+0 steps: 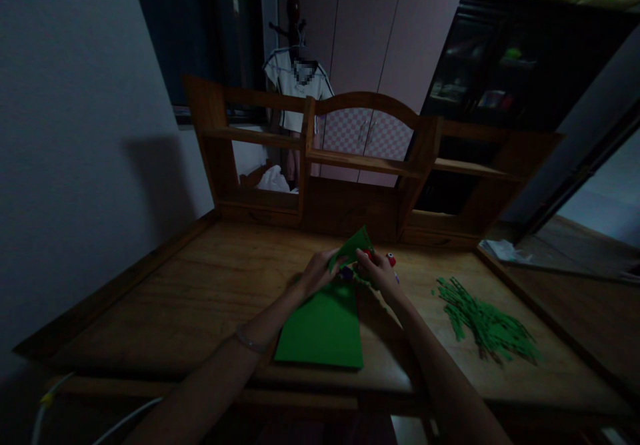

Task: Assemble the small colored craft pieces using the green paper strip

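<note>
My left hand [320, 273] is closed on a small sheet of green paper [356, 245], which is raised and tilted above the desk. At the sheet's right edge, my right hand [377, 273] is closed around a small red object [369, 253]; its kind is mostly hidden by the fingers. Below both hands lies a stack of green paper [323, 330], flat near the desk's front edge. A dark purple object [345, 273] sits between the hands, just past the stack. Beyond my right hand is another small red piece with a white spot [391, 259].
A loose pile of cut green paper strips [487, 325] lies on the right of the wooden desk [200, 285]. A wooden shelf unit [367, 158] rises along the back edge. A white wall [100, 131] borders the left side. A white cable [125, 421] hangs at the front left.
</note>
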The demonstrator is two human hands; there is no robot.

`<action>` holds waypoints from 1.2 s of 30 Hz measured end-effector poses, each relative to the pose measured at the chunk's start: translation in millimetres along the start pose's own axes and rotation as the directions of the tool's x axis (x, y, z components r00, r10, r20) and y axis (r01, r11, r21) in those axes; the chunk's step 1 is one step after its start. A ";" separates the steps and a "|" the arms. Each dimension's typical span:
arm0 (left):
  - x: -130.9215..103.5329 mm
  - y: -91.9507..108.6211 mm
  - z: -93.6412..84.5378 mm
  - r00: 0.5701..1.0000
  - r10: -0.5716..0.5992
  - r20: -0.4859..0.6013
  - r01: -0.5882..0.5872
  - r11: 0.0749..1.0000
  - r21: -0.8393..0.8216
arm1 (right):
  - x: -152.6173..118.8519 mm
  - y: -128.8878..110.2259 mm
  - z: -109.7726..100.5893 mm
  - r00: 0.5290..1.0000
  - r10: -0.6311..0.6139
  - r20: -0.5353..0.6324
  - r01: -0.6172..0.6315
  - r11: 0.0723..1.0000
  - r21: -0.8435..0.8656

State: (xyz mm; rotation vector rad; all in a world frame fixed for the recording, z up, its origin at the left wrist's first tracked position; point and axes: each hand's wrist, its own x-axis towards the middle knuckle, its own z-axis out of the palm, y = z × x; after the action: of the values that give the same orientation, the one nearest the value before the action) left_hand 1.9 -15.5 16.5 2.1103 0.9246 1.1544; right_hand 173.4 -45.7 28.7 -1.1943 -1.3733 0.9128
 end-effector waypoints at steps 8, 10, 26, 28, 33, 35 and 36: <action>0.3 1.0 -0.4 1.000 0.008 -0.027 -0.008 1.000 -0.013 | 1.8 4.0 1.1 1.000 0.010 0.008 -0.011 0.999 0.034; 0.5 1.4 -0.8 1.000 0.013 -0.027 -0.014 1.000 -0.027 | 1.9 3.9 -0.7 1.000 0.025 0.017 -0.025 1.000 -0.011; -0.2 -1.7 -0.6 0.999 0.035 0.004 -0.035 0.999 0.002 | 2.0 5.0 -2.1 0.998 0.056 -0.033 -0.058 0.996 -0.068; 0.0 -2.4 -0.6 0.999 0.047 0.009 -0.047 0.999 0.005 | 1.3 3.7 -2.4 0.999 0.044 -0.030 -0.046 0.995 -0.083; 0.8 -5.7 0.4 0.999 0.043 0.018 -0.043 0.999 0.009 | -0.8 -0.4 -2.6 0.999 0.026 -0.028 -0.028 0.997 -0.074; 0.9 -6.8 1.3 0.999 0.045 0.015 -0.045 0.999 0.004 | -1.0 -1.4 -2.6 0.999 0.037 -0.033 -0.039 0.997 -0.069; 0.9 -7.2 1.7 0.999 0.047 0.012 -0.047 0.999 0.000 | -1.0 -1.7 -2.7 0.999 0.038 -0.033 -0.040 0.997 -0.067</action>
State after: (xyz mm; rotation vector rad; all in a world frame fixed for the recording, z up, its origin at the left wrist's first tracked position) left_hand 1.5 -10.6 10.8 2.1480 0.8739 1.1634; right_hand 175.7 -47.3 30.5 -1.2855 -1.3687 0.8764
